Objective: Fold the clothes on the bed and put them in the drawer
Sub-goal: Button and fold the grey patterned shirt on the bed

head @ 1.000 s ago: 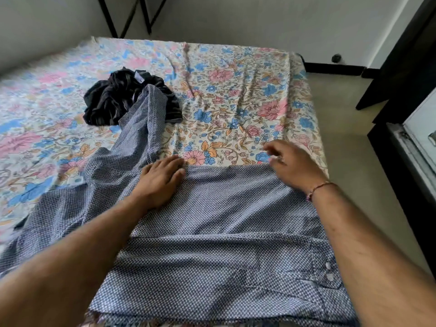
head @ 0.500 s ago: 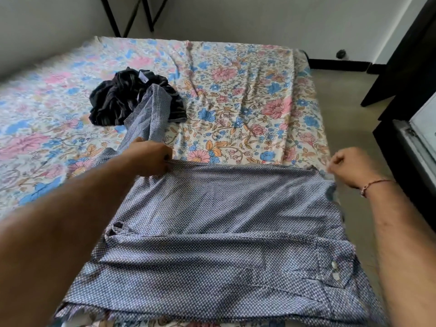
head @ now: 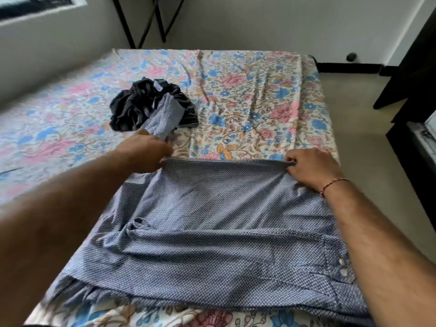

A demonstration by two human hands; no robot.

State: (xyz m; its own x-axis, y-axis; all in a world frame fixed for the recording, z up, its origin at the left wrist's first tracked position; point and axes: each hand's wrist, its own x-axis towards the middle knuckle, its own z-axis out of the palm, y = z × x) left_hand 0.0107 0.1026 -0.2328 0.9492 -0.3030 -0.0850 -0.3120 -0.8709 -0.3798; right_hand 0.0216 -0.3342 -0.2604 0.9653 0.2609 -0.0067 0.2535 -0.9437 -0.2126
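Shirt: a blue-and-white patterned shirt (head: pixel 212 232) lies spread flat across the near right corner of the bed, its near hem just short of the bed's near edge.
Cuff: a buttoned cuff (head: pixel 342 272) with two pale buttons lies on the shirt's near right part, touching the right forearm.
Far fold edge: the shirt's far edge runs as a taut line between the two hands, lifted slightly off the sheet.
Right hand: the right hand (head: pixel 311 168) pinches the right end of that far edge, fingers curled round the cloth; a thin thread bracelet (head: pixel 332 184) sits on the wrist.
Left hand: the left hand (head: pixel 144 152) grips the left end of the same edge, fingers curled; it is blurred, so the exact hold is probably a pinch but cannot be told for sure.
Sleeve: a shirt sleeve (head: pixel 165 119) rises from beside the left hand towards the bed's middle, its end resting against the dark pile.
Dark clothes: a crumpled dark striped garment (head: pixel 134 102) lies unfolded near the middle of the bed, well away from the edges.
Bed: the floral sheet (head: pixel 247 95) covers the bed, creased along its far half.
Floor: pale floor (head: pixel 361 138) runs along the bed's right edge.
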